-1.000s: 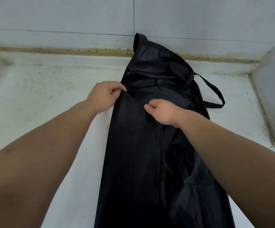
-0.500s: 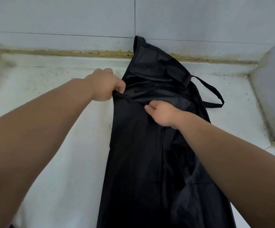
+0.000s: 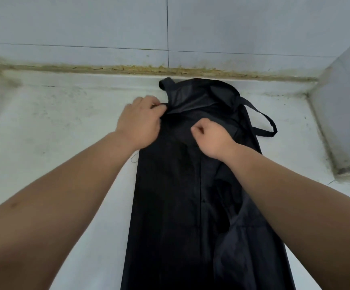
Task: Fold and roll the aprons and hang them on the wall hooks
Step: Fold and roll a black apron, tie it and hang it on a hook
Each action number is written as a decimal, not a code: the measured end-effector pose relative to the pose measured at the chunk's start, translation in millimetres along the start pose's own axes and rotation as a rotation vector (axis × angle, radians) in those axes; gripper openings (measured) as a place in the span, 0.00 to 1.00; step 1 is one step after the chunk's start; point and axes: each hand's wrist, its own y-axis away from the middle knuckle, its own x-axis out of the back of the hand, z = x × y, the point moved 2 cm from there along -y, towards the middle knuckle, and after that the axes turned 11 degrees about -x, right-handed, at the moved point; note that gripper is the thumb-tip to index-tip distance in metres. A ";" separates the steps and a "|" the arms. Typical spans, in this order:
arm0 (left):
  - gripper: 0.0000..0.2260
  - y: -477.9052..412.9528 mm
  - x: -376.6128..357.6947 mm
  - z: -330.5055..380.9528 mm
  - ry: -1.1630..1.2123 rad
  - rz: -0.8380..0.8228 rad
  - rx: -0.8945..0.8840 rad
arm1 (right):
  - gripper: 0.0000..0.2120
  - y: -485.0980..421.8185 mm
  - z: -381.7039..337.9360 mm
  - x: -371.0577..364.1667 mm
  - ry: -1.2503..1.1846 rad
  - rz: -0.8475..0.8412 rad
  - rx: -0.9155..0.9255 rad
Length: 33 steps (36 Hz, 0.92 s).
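A black apron (image 3: 169, 206) lies folded into a long narrow strip on a white counter (image 3: 54, 132), running from the bottom edge up to the back wall. Its top end is bunched just short of the wall, and a strap loop (image 3: 268, 126) sticks out to the right. My left hand (image 3: 138, 122) pinches the apron's left edge near the top. My right hand (image 3: 211, 137) grips a fold of cloth in the middle of the strip, fingers curled. No wall hooks are in view.
A grey tiled wall (image 3: 169, 28) rises behind the counter, with a stained yellowish seam (image 3: 128, 69) along its foot. A grey wall block (image 3: 347, 111) closes the counter's right side. A loose thread (image 3: 135, 159) lies by the apron's left edge.
The apron's top end, which leaned up against the wall, now lies lower on the counter. My left hand has moved up along the left edge. My right hand has stayed in place.
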 end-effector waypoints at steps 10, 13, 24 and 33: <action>0.10 47.3 -26.7 72.6 0.378 -0.187 0.028 | 0.18 55.9 26.9 25.0 0.381 -0.060 -0.004; 0.22 62.9 -37.1 85.2 0.358 -0.381 0.020 | 0.34 78.4 43.8 12.0 0.430 -0.227 -0.114; 0.28 83.3 -46.1 110.6 0.248 -0.392 0.130 | 0.17 84.2 79.5 5.2 -0.149 0.058 -0.206; 0.29 71.2 -39.8 153.4 1.367 -0.184 0.393 | 0.14 95.1 79.8 10.8 -0.639 -0.088 -0.247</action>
